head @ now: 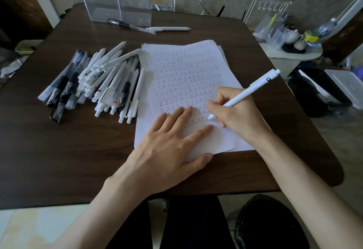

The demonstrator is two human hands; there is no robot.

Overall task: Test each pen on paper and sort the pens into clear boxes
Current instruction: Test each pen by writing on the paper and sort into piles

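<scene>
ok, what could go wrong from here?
The paper is crowded with old marks, so a faint stroke from the white pen in the right hand may be misread.
The pen pile lies right beside the paper; a tested pen set down there could mix in.
If the left hand lifts, the stacked sheets may shift.

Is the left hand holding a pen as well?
No, the left hand lies flat with straight fingers on the paper; only the right hand grips a white pen.

clear boxes (106, 3) cropped above, paper (196, 60) partly covered
</scene>
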